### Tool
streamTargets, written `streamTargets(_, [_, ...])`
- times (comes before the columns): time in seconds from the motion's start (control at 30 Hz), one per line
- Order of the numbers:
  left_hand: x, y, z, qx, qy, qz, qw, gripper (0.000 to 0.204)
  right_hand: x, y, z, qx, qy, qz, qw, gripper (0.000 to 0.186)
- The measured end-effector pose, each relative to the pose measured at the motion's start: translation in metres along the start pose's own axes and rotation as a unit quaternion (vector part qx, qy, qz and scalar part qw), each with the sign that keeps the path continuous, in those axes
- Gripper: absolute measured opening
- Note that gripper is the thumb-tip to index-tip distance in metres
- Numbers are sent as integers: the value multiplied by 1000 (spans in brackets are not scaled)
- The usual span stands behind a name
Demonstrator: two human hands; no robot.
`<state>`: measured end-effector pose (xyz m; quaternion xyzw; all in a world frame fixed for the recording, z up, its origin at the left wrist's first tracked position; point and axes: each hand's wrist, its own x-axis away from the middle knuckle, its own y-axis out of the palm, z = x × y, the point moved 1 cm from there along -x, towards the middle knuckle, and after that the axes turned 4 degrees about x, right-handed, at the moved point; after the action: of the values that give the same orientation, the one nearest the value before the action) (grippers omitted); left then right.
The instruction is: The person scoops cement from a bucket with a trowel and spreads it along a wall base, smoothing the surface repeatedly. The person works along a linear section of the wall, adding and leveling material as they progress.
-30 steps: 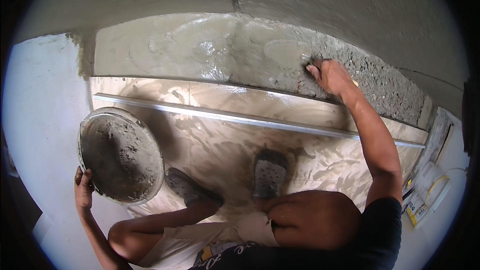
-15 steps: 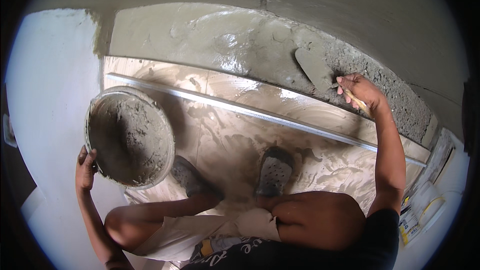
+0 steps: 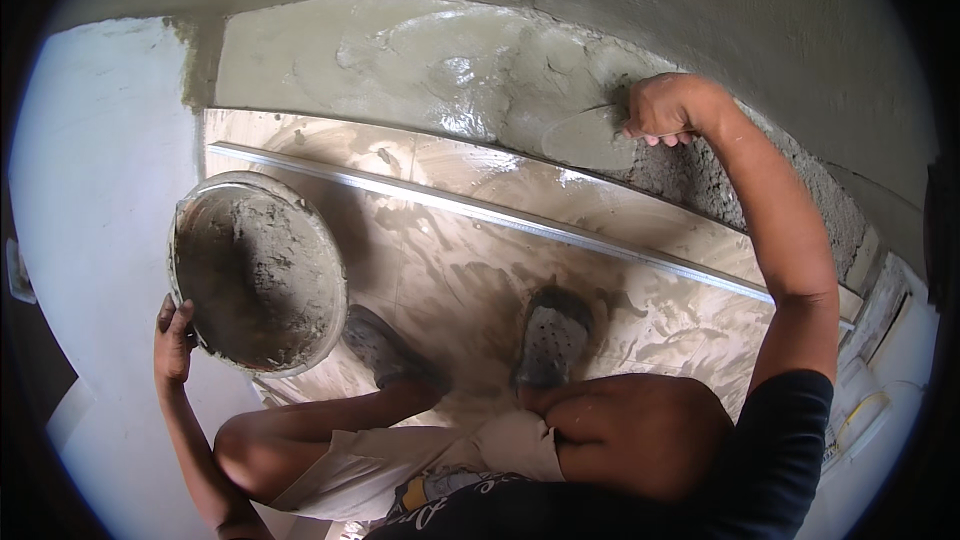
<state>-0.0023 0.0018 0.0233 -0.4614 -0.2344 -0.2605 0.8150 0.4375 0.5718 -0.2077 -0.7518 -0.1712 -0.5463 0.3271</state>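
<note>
My left hand (image 3: 174, 338) grips the rim of a round, cement-coated basin (image 3: 328, 298) tilted toward me, with grey mix clinging inside. My right hand (image 3: 670, 108) is closed on a trowel, its blade (image 3: 582, 137) lying against the band of wet grey mortar (image 3: 390, 70); the handle is mostly hidden by my fingers. To the right of the blade and under my wrist, the band shows rough, pebbly, unsmoothed cement (image 3: 700, 180).
A long metal straightedge (image 3: 480, 214) lies across the smeared tiles (image 3: 420, 260) below the band. My two clog-shod feet (image 3: 550, 335) rest on them. A dark grey surface spans the top, a pale one (image 3: 95, 140) the left side. White containers (image 3: 860, 410) stand at far right.
My right hand and trowel moved down and right, then back up and leftward, turning so the back of my hand shows. The basin and left hand rose slightly in view, staying together.
</note>
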Motion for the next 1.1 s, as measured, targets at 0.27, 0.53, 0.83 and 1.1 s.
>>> streamTargets(0.27, [-19, -39, -34, 10, -20, 40, 999, 96, 18, 38, 68, -50, 89, -17, 995, 43])
streamTargets(0.53, [-18, -18, -9, 2, -11, -16, 1000, 78, -9, 104, 164, -163, -11, 46, 986, 35])
streamTargets(0.83, [5, -11, -1, -30, -25, -28, 999, 68, 31, 81, 50, -79, -10, 193, 978, 37])
streamTargets(1.1, [0, -12, -13, 6, -15, 9, 1000, 74, -34, 32, -81, 9, -85, 231, 969, 36])
